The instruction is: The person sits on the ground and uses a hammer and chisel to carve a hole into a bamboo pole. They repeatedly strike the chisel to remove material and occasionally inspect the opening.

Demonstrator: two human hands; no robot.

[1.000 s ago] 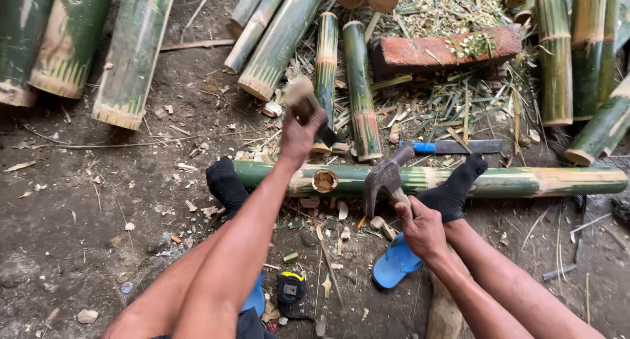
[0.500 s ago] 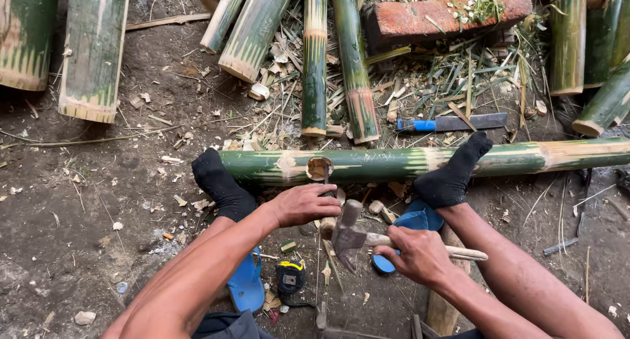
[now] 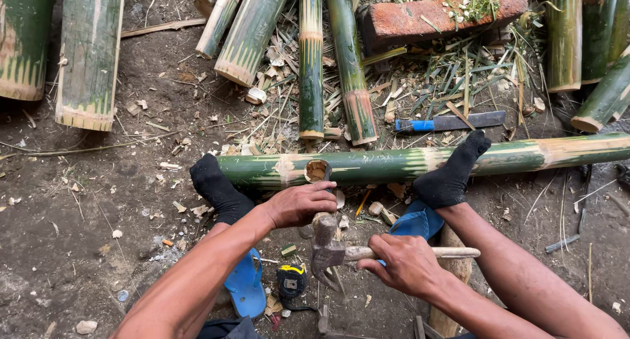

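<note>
A long green bamboo pole (image 3: 394,162) lies across the dirt, pinned by my two feet in black socks (image 3: 216,191) (image 3: 453,175). A round hole (image 3: 317,170) is cut in its near side. My left hand (image 3: 302,204) is closed just below that hole around a small dark tool whose tip (image 3: 327,173) reaches the hole's edge. My right hand (image 3: 407,263) grips the wooden handle of a steel claw hammer (image 3: 326,247). The hammer's head sits right under my left hand.
Several cut bamboo sections (image 3: 88,57) (image 3: 351,70) lie at the back and right. A blue-handled blade (image 3: 453,122) and a red brick (image 3: 440,14) are beyond the pole. Blue sandals (image 3: 246,286) and a black-yellow tape measure (image 3: 292,280) lie near my legs.
My left hand came down from above the pole and closed beside the hole. The hammer dropped from the pole's side to just under that hand.
</note>
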